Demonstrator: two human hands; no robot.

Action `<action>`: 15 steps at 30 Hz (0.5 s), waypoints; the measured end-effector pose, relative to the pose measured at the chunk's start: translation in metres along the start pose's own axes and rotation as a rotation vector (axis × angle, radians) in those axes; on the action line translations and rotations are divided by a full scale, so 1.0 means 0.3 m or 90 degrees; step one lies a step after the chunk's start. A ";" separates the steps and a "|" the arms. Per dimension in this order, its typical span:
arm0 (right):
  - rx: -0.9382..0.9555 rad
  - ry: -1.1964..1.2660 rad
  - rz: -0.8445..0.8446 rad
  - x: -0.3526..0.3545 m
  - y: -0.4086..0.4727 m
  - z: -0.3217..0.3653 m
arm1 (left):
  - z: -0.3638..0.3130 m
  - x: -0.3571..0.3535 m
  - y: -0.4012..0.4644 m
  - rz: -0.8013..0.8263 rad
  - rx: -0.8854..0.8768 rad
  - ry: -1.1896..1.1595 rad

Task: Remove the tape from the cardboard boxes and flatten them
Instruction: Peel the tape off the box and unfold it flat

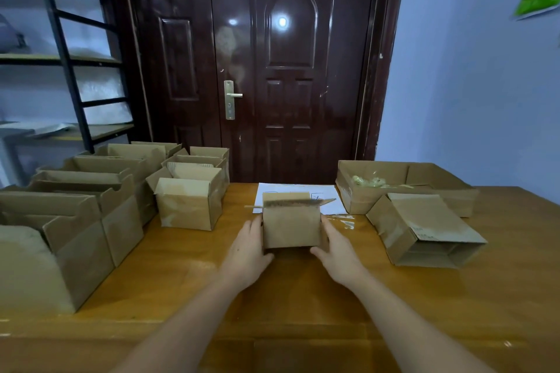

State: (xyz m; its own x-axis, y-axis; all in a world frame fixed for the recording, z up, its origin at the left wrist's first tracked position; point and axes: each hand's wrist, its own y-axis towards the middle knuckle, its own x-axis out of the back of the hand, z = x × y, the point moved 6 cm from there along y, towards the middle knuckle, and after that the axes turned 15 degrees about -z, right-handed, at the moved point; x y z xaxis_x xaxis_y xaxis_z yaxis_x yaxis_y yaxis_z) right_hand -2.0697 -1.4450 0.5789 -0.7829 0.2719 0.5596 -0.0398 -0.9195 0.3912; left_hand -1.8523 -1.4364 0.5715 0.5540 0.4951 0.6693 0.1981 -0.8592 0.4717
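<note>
A small brown cardboard box [291,225] stands upright at the middle of the wooden table [188,269], its top flaps open. My left hand [247,251] holds its left side, thumb under the near bottom corner. My right hand [335,251] holds the right side in the same way. A strip of clear tape [345,221] lies on the table just right of the box.
Several open cardboard boxes [91,212] crowd the table's left half. One box [424,230] lies on its side at the right, in front of a shallow cardboard tray [378,194] holding balled tape. White paper [328,200] lies behind the held box. A dark door stands beyond.
</note>
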 end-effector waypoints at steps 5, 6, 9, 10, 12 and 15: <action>-0.001 0.043 -0.011 0.005 0.020 0.041 | -0.012 0.039 0.014 -0.034 -0.025 -0.072; 0.008 0.058 -0.028 0.012 0.024 0.058 | -0.019 0.051 0.012 -0.049 -0.029 -0.099; 0.012 0.120 -0.075 0.028 0.031 0.108 | -0.050 0.082 0.005 -0.101 -0.017 -0.179; 0.004 0.136 -0.088 0.032 0.033 0.120 | -0.060 0.085 0.002 -0.105 -0.008 -0.197; -0.001 0.151 -0.112 0.040 0.036 0.141 | -0.074 0.085 -0.002 -0.100 0.001 -0.198; 0.009 0.139 -0.119 0.054 0.047 0.153 | -0.085 0.107 0.007 -0.134 -0.036 -0.124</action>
State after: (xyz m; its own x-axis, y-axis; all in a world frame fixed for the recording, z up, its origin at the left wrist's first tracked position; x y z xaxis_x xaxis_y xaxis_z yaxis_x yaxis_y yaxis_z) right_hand -2.0546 -1.4404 0.6270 -0.8781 0.3668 0.3072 -0.1880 -0.8550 0.4834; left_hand -1.8549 -1.4190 0.6086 0.6518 0.6233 0.4321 0.2828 -0.7284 0.6241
